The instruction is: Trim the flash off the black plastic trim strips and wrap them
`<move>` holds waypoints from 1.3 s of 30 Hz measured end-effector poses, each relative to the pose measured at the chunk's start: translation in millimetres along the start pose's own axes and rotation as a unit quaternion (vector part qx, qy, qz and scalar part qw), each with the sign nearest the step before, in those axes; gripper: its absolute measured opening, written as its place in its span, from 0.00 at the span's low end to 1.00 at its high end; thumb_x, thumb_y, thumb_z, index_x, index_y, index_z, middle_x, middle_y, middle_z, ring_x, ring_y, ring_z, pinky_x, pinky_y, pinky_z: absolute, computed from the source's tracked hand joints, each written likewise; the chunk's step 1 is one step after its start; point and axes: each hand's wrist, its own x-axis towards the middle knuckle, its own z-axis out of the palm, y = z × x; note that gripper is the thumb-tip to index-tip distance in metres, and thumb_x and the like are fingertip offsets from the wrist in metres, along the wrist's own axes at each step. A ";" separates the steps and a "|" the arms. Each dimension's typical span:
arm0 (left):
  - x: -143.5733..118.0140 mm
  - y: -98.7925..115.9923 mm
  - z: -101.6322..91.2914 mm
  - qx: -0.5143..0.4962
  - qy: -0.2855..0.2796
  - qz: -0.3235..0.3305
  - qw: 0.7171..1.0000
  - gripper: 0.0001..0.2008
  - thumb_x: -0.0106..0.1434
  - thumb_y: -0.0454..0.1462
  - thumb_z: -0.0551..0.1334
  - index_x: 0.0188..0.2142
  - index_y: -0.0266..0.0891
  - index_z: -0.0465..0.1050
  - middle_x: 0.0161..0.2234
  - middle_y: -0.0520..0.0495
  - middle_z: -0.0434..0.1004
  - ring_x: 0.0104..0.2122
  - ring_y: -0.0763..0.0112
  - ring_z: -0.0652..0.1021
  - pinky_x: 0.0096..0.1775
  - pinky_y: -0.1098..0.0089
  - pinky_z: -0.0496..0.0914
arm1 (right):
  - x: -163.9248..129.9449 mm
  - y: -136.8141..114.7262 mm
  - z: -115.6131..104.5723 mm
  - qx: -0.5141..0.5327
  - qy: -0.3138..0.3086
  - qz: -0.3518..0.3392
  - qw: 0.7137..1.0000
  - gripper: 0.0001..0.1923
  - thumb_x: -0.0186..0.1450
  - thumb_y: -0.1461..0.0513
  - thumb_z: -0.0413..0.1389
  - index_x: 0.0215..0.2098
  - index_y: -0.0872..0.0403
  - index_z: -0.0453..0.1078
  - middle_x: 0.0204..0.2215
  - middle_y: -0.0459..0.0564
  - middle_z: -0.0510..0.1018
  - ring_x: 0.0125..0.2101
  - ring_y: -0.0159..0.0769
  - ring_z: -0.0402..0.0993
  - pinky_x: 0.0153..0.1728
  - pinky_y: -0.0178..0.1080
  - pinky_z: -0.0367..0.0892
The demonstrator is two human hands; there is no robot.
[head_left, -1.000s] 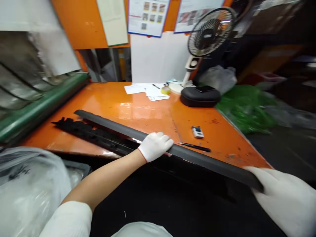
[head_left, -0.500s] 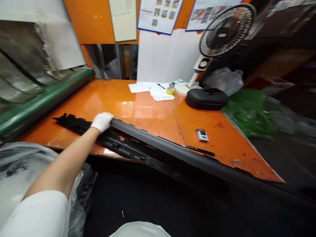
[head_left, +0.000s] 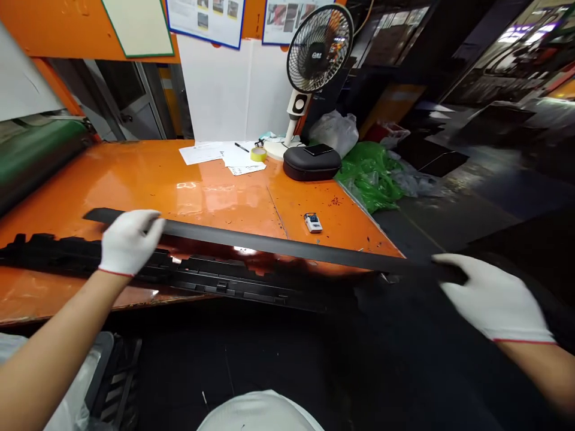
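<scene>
Both my hands wear white gloves. My left hand (head_left: 128, 241) grips a long dark grey trim strip (head_left: 278, 245) near its left end. My right hand (head_left: 494, 299) holds the strip's right end, out past the table's edge. The strip hangs level just above the front of the orange table (head_left: 148, 176). Under it, along the table's front edge, lies a long black plastic part (head_left: 211, 280) with clips and notches.
On the table stand a fan (head_left: 314, 54), a black case (head_left: 311, 163) with a phone on top, papers (head_left: 211, 152), a yellow tape roll (head_left: 258, 154) and a small white device (head_left: 313, 222). A green roller (head_left: 31, 155) runs at the left. Green and clear bags (head_left: 368, 170) lie at the right.
My left hand slid from the strip's middle to its left end. The strip swung from slanting across the table to level, and my right hand came back into view on its right end.
</scene>
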 end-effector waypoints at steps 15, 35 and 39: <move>-91.8 136.1 44.1 -0.086 -0.274 0.232 0.929 0.27 0.56 0.46 0.83 0.53 0.42 0.82 0.53 0.40 0.85 0.52 0.48 0.83 0.54 0.52 0.78 | 107.0 -227.7 111.7 0.134 -0.279 -0.121 0.943 0.20 0.79 0.51 0.54 0.51 0.51 0.85 0.50 0.52 0.89 0.50 0.46 0.83 0.55 0.42 0.72; -102.7 131.3 61.9 -0.035 -0.218 0.177 0.959 0.13 0.63 0.46 0.78 0.42 0.46 0.83 0.40 0.46 0.85 0.42 0.54 0.83 0.39 0.56 0.77 | 130.6 -234.0 95.4 0.117 -0.229 -0.032 0.966 0.22 0.77 0.62 0.56 0.67 0.63 0.68 0.57 0.65 0.82 0.51 0.43 0.80 0.52 0.38 0.71; -101.9 133.8 55.8 -0.027 -0.205 0.185 0.961 0.11 0.64 0.46 0.78 0.39 0.46 0.82 0.38 0.48 0.84 0.41 0.55 0.83 0.39 0.55 0.79 | 123.9 -280.9 79.2 0.174 -0.281 -0.113 0.937 0.12 0.74 0.61 0.62 0.55 0.54 0.74 0.46 0.49 0.86 0.42 0.35 0.80 0.43 0.32 0.69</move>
